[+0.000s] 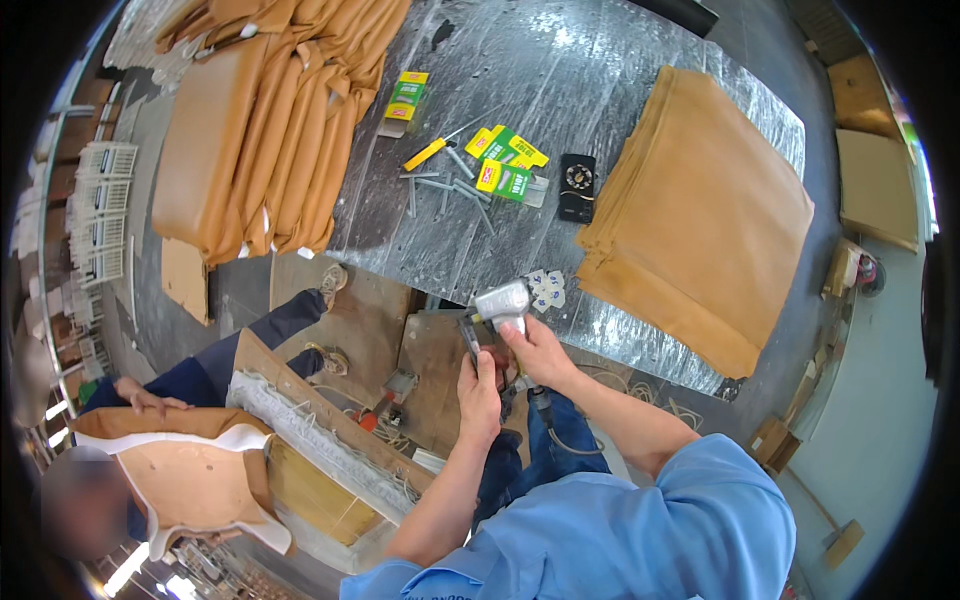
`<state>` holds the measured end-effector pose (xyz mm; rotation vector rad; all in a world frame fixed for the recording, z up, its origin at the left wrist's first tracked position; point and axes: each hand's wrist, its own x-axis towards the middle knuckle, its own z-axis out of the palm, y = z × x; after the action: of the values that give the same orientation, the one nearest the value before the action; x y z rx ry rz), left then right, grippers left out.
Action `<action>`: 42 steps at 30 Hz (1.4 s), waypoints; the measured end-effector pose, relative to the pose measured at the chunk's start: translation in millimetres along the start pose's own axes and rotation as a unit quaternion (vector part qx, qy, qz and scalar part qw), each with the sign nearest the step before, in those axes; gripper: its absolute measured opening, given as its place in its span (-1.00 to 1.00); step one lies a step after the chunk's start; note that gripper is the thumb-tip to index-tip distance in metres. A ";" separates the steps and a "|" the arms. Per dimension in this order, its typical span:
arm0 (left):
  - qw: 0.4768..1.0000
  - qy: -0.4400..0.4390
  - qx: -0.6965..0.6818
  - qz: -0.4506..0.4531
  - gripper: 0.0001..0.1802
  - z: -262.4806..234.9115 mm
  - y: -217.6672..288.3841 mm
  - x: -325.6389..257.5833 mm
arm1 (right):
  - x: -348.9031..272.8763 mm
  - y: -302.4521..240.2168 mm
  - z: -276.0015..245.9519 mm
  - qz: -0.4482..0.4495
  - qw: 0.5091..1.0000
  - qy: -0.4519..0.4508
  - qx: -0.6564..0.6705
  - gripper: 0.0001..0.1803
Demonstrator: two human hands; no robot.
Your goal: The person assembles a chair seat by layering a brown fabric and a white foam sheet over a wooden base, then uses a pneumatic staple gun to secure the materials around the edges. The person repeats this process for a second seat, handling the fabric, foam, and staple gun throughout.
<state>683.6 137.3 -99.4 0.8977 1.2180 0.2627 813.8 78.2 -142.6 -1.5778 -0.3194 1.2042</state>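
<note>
A silver pneumatic staple gun [503,300] is held up in front of my body, at the near edge of the table. My right hand [541,356] is wrapped round its handle, and an air hose [545,408] hangs below it. My left hand [480,396] is closed on the dark magazine side of the gun, its thumb pointing up; the fingers are partly hidden. Beyond the gun, loose staple strips [450,186] lie scattered by yellow-green staple boxes [507,182] and a yellow-handled screwdriver [426,153]. Small white labels [547,288] lie just past the gun.
Stacked tan leather pieces [715,210] cover the table's right side; more folded leather [265,130] lies at left. A black phone-like device [576,187] rests between. At lower left, a co-worker's hand [150,397] touches a leather-covered frame [190,470], beside a wooden frame [320,420].
</note>
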 end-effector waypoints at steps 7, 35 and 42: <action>0.995 0.025 0.094 0.039 -0.48 5.6 7.0 28.7 | 0.1 -4.7 -4.9 0.032 0.999 -0.015 -0.015 -0.43; 0.697 0.075 0.695 0.158 -0.67 -151.9 6.6 -138.3 | 82.6 35.5 -174.8 -0.114 0.758 0.350 -0.539 -0.57; 0.713 0.059 0.670 0.199 -0.71 -165.2 -7.5 -135.0 | 85.4 30.3 -221.5 -0.128 0.768 0.275 -0.564 -0.69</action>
<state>485.4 123.8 -21.3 2.4622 1.2233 -0.3310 1021.7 0.6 -232.2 -2.6965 -0.9413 0.1785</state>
